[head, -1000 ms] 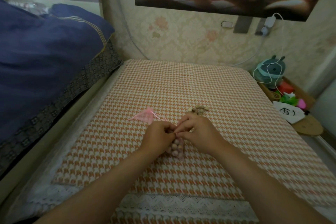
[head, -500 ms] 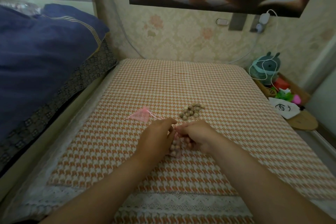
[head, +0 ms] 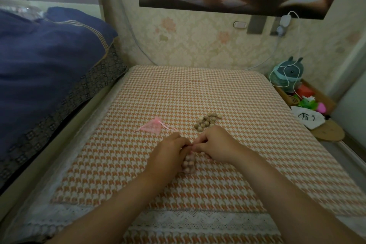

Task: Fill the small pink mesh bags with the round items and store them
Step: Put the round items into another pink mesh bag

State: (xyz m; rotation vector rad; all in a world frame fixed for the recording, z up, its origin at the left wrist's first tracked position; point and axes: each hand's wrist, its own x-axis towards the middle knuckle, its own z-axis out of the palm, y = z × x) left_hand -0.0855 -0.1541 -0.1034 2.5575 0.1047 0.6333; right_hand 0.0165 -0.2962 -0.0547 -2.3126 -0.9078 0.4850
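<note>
Both hands sit together on the houndstooth mat (head: pixel 257 144), the left hand (head: pixel 170 151) and right hand (head: pixel 214 145) pinching the top of a filled mesh bag (head: pixel 188 163) packed with round beads. Just beyond, an empty pink mesh bag (head: pixel 152 127) lies flat, with the loose bead pile (head: pixel 207 122) to its right.

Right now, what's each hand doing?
Left hand: closed, pinching the top of the filled mesh bag.
Right hand: closed, pinching the same bag's top.
</note>
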